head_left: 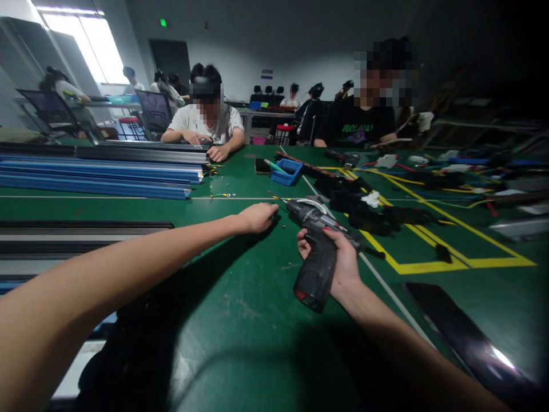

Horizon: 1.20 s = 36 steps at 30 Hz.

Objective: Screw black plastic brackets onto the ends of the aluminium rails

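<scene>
Green shirt lettering and two wall signs, with no word surely legible.
Across the chest of a co-worker's black T-shirt (332, 123) run green block capitals (357, 130); the first looks like an R, but the rest blur together, above a purple printed graphic (358, 138). High on the back wall (235, 34) glows a small green sign (163, 23), its symbol or wording too small to make out. Lower on that wall, a two-line sign (266, 74) bears dark bluish strips, whose characters are likewise too small to read.
</scene>
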Tool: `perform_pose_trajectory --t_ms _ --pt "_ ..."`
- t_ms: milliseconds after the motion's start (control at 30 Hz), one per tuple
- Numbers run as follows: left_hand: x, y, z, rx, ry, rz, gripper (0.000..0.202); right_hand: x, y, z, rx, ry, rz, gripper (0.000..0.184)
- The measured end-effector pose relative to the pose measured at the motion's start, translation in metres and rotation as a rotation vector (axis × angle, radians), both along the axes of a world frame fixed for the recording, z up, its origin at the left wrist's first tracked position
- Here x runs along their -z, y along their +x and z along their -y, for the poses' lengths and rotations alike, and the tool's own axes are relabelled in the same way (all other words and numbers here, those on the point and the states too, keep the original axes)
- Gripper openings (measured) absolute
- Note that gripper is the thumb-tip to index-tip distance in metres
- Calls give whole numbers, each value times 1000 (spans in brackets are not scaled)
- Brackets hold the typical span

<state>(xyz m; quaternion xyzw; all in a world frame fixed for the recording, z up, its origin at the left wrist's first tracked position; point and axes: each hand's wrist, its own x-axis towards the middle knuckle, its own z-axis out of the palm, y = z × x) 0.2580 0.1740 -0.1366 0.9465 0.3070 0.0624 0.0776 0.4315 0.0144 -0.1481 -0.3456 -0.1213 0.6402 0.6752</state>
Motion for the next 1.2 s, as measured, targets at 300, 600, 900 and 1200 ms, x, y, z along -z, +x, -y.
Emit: perform_pose_trajectory --t_ms 300,600,900,1200 --pt "-10 -30 11 17 -35 125 21 -4 -10 7 -109 42 191 29" --pt "-53 -149 66 -197 158 585 25 -71 -40 56 -381 361 1582 63" --pt "-49 -229 80 -333 87 430 29 -45 -73 81 -713 279 2157 93" --pt "-56 -292 35 -593 151 424 40 -79 80 136 -88 -88 1983 72"
